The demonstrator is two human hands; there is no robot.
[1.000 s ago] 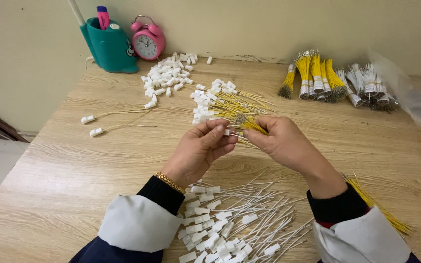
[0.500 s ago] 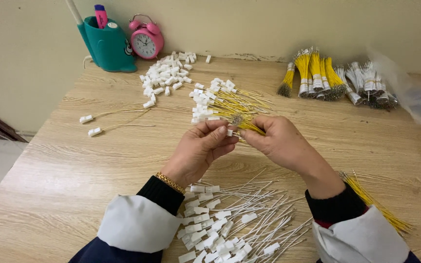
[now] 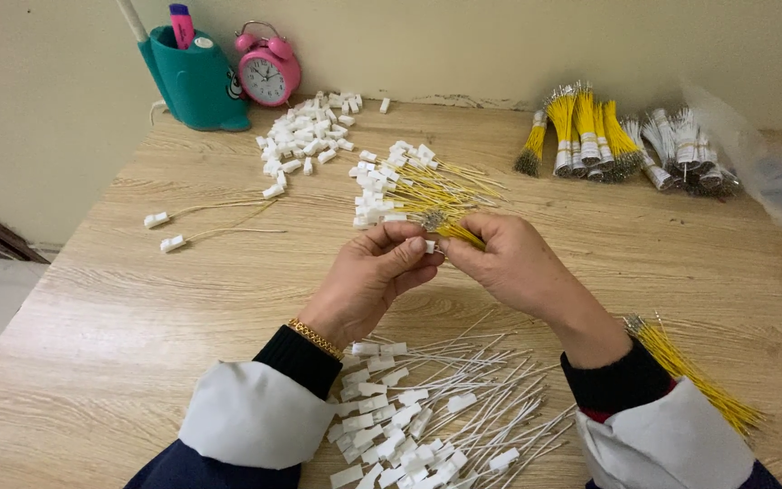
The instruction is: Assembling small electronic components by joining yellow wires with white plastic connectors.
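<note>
My left hand (image 3: 375, 272) and my right hand (image 3: 509, 263) meet over the middle of the wooden table (image 3: 119, 299). The left fingertips pinch a small white connector (image 3: 429, 245). The right hand grips a short bunch of yellow wires (image 3: 452, 231) whose ends point at that connector. Just behind the hands lies a pile of yellow wires with white connectors fitted (image 3: 409, 186). Below the hands spreads a heap of white wires with white connectors (image 3: 427, 407).
Loose white connectors (image 3: 305, 140) lie at the back, near a teal pen holder (image 3: 194, 77) and a pink alarm clock (image 3: 267, 74). Bundled yellow and white wires (image 3: 622, 145) sit back right beside a clear bag (image 3: 771, 172). More yellow wires (image 3: 694, 376) lie by my right sleeve.
</note>
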